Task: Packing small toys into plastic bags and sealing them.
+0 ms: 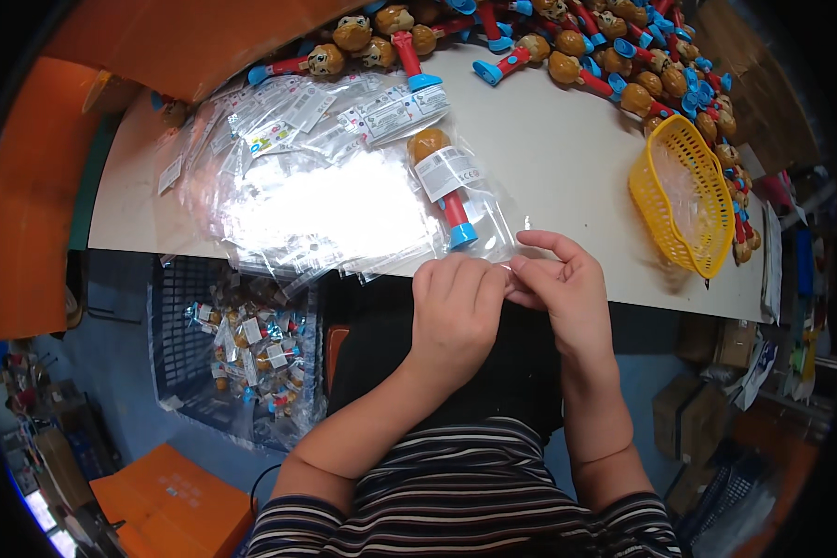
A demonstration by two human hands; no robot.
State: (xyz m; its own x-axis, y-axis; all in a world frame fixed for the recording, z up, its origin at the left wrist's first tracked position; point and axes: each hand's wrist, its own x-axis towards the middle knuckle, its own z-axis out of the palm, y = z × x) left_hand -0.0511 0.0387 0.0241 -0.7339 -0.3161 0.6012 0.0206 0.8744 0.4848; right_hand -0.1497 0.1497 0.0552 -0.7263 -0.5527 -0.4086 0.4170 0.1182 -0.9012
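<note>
A clear plastic bag [495, 212] lies at the table's front edge. Inside it is a candy dispenser [455, 210] with a brown head, a red stem and a blue foot, partly covered by a white printed label [447, 173]. My left hand [458, 314] has its fingers closed on the near end of the bag, knuckles up. Beside it, my right hand [567, 290] pinches the same end between thumb and fingers, with the index finger raised. To the left, a glossy pile of flat clear bags [298, 200] with labels spreads over the tabletop, washed out by glare.
Loose candy dispensers [614, 60] heap along the table's far and right sides. A yellow basket [654, 200] holding clear plastic pieces stands at the right. Below the table's left part, a dark blue crate [172, 358] contains bagged dispensers. An orange box [172, 502] sits on the floor.
</note>
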